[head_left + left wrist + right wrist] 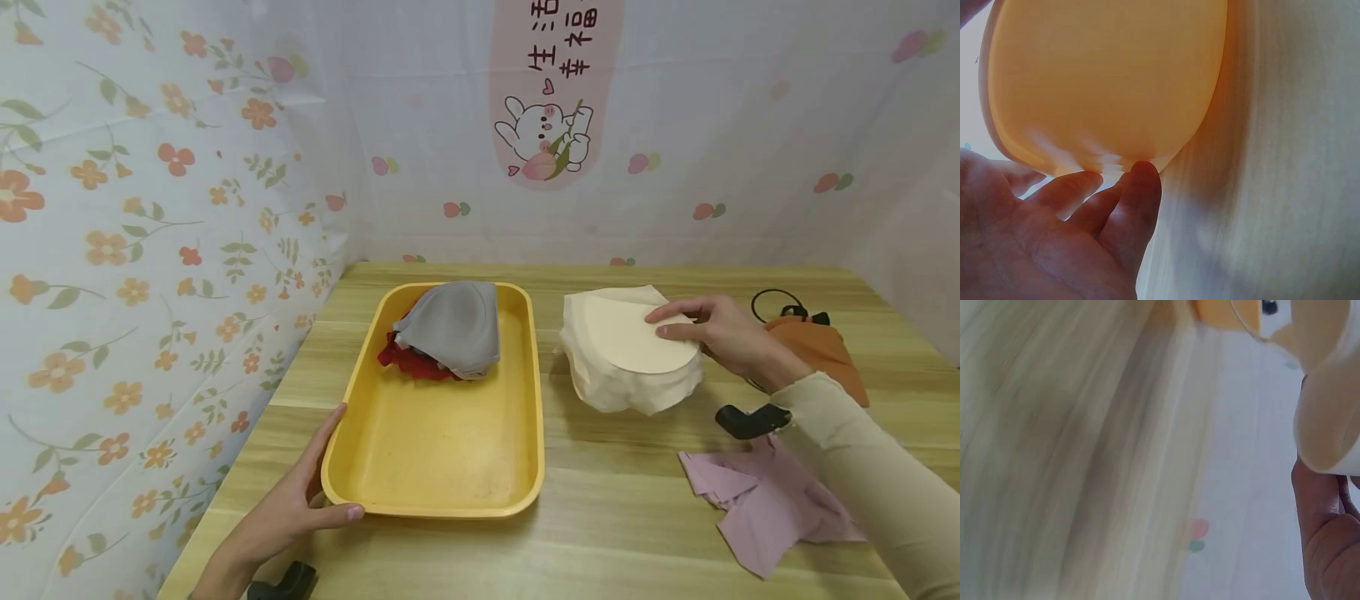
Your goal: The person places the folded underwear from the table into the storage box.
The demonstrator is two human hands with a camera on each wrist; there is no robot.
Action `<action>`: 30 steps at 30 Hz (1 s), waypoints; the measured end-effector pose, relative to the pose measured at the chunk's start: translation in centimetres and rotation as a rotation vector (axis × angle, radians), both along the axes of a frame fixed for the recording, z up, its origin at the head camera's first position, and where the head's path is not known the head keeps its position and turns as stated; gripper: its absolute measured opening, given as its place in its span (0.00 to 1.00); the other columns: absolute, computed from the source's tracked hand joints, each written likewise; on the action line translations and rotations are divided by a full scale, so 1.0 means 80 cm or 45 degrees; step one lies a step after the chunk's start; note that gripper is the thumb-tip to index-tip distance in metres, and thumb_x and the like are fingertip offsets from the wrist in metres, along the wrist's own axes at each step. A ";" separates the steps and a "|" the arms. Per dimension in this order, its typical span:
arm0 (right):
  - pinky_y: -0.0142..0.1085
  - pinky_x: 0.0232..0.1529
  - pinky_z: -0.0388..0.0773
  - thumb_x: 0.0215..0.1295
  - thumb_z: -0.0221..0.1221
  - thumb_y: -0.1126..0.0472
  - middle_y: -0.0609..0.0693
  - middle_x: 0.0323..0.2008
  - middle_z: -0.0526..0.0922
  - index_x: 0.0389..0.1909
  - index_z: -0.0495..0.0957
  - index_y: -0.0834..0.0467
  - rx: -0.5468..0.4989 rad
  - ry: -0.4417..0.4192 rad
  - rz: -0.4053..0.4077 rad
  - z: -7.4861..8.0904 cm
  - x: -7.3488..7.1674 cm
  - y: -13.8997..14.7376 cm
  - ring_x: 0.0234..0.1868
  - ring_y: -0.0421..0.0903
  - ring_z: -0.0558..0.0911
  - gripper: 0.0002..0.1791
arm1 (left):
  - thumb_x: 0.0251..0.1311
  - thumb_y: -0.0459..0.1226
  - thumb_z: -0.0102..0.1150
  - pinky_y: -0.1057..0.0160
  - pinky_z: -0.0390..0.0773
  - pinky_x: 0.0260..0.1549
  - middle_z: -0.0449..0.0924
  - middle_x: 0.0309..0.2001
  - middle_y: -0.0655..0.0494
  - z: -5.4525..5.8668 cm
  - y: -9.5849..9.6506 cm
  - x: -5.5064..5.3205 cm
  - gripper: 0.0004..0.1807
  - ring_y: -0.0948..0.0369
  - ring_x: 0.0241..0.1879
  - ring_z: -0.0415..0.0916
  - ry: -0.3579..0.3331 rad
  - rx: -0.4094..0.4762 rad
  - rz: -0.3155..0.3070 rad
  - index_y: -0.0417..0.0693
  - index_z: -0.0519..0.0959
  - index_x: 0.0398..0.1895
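Observation:
A cream cloth piece point(633, 354) with a smooth rounded panel and loose, rumpled edges hangs over the table, pinched by my right hand point(723, 333) at its upper right. The right wrist view shows the cream fabric point(1332, 412) curling over beside the thumb. With thumb and fingers spread, my left hand point(288, 492) holds the near-left corner of a yellow plastic tray point(442, 505); fingertips touch the outer wall in the left wrist view. Inside the tray's far end lies a grey, cup-shaped cloth piece point(456, 325), partly covering a dark red cloth point(416, 362).
Right of the cream cloth lie an orange pouch point(821, 350) with a black cord and a crumpled pink cloth point(772, 504), partly behind my right forearm. A floral curtain point(135, 250) borders the wooden table on the left; another printed curtain hangs behind.

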State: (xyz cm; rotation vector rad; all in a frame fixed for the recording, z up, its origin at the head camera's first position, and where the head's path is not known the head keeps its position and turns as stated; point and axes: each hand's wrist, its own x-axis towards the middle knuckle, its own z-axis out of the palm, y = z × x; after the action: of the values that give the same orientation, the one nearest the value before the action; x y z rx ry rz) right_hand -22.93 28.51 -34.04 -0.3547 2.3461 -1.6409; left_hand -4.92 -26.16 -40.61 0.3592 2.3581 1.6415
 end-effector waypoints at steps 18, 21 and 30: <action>0.34 0.34 0.85 0.67 0.63 0.65 0.46 0.47 0.81 0.45 0.86 0.54 -0.270 -0.111 -0.002 0.037 0.036 -0.086 0.35 0.42 0.86 0.09 | 0.58 0.33 0.68 0.80 0.65 0.58 0.30 0.82 0.43 -0.004 -0.002 -0.002 0.60 0.84 0.67 0.57 0.009 0.011 -0.013 0.71 0.36 0.81; 0.34 0.35 0.85 0.67 0.63 0.65 0.47 0.48 0.81 0.47 0.85 0.55 -0.266 -0.118 0.013 0.037 0.035 -0.094 0.36 0.41 0.86 0.10 | 0.58 0.34 0.68 0.79 0.65 0.57 0.31 0.82 0.43 -0.005 -0.002 -0.001 0.60 0.83 0.67 0.57 0.003 0.008 -0.008 0.71 0.36 0.81; 0.33 0.37 0.84 0.68 0.61 0.67 0.49 0.48 0.81 0.48 0.85 0.55 -0.384 -0.127 0.136 0.035 0.032 -0.124 0.38 0.42 0.85 0.11 | 0.58 0.33 0.68 0.80 0.64 0.58 0.30 0.82 0.43 -0.006 -0.005 -0.004 0.60 0.85 0.67 0.56 0.054 -0.005 -0.023 0.69 0.36 0.82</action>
State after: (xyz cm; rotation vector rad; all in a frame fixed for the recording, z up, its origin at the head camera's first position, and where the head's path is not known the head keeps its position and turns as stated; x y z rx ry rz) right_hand -20.36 18.62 -31.20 -0.4370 1.9744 -1.9135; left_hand -5.21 -26.57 -41.10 0.4172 2.3818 1.6365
